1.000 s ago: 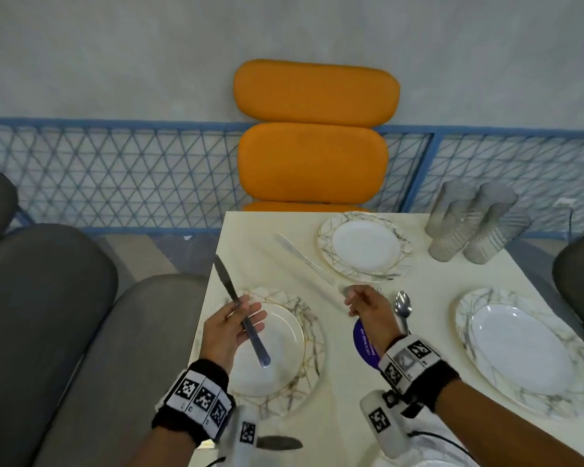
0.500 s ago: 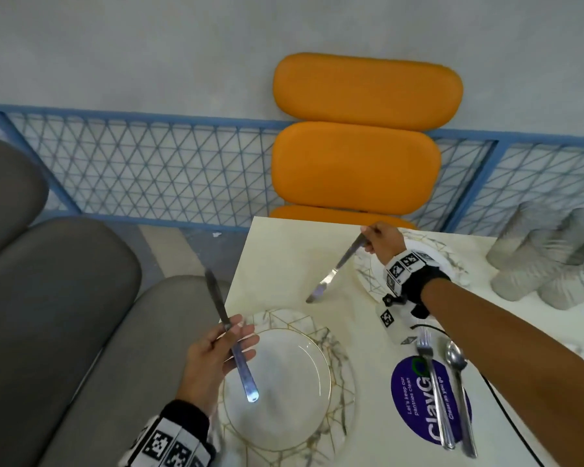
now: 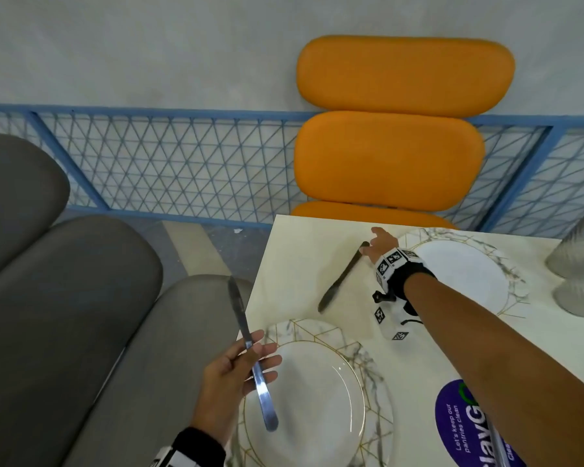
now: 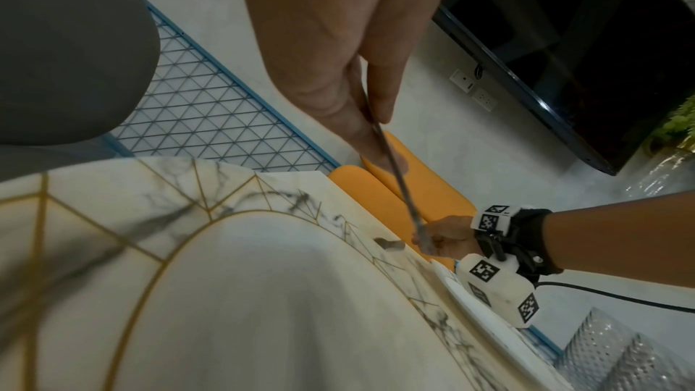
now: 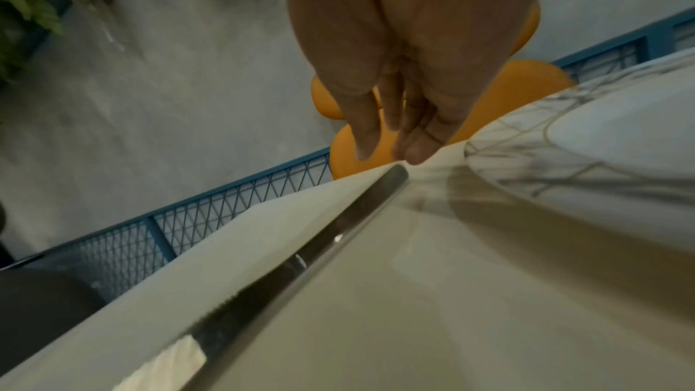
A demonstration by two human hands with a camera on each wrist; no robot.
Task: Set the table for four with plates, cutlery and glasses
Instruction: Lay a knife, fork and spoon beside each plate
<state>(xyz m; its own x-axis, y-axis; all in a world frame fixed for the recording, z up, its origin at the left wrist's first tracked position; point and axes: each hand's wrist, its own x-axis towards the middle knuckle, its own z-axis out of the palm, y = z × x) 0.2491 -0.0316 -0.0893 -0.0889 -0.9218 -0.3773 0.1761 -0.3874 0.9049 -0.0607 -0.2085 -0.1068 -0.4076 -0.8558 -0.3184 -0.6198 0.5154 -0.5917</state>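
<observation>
My left hand [image 3: 236,369] pinches a table knife [image 3: 240,315] between thumb and fingers, holding it over the left rim of the near marbled plate [image 3: 368,365]. The left wrist view shows that knife [image 4: 398,177] running out from the fingers [image 4: 380,94]. A second knife [image 3: 341,278] lies flat on the cream table [image 3: 294,251], left of the far plate [image 3: 513,284]. My right hand [image 3: 378,244] is at its handle end with fingers straight. In the right wrist view the fingertips [image 5: 413,153] are just at the end of the knife [image 5: 338,234].
An orange chair [image 3: 391,156] stands behind the table's far edge, with a blue mesh railing [image 3: 169,170] beyond. Grey seat cushions [image 3: 64,298] lie left of the table. Ribbed glasses [image 3: 580,264] stand at the right. A purple sticker [image 3: 459,429] marks the table near me.
My right hand has lowered its knife flat onto the table left of the far plate, and its fingers have straightened. My left hand still holds its knife over the near plate.
</observation>
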